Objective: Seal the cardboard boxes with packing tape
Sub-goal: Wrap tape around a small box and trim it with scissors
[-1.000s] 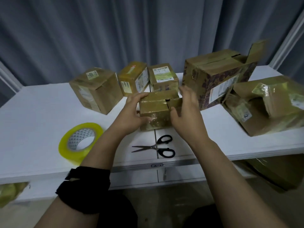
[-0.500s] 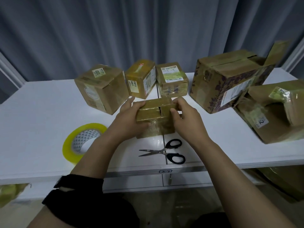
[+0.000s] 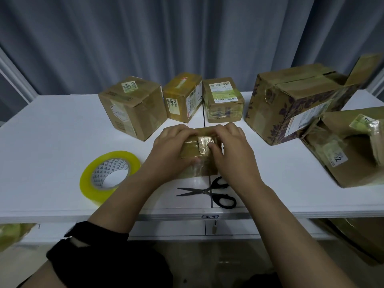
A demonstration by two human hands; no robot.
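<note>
six cardboard boxes are sitting on the white desk (image 3: 52,142). the small box (image 3: 198,170) is standing near the front edge at the middle, and both hands are gripping it. the left hand (image 3: 170,150) is wrapping its fingers (image 3: 176,129) over the far top edge, and the right hand (image 3: 230,150) is doing the same from the other side, its thumb pressing on a shiny taped patch on top. the hands are covering most of the box, so its flaps are hard to make out.

three closed boxes are lining up just behind it: the left box (image 3: 133,107), the middle box (image 3: 182,96) and the labelled box (image 3: 223,99), each carrying stickers. the big patterned box (image 3: 291,100) is standing to the right with one flap sticking up. the box marked 2 (image 3: 349,150) is lying at the far right, touching the big one, with a flap hanging loose.

one tape roll (image 3: 105,170), yellow, is lying flat to the left of the hands, apart from them. one pair of scissors (image 3: 207,192) with black handles is lying closed just in front of the small box. a black sleeve (image 3: 99,246) is covering the left upper arm. a grey curtain (image 3: 145,38) is hanging behind the desk.
</note>
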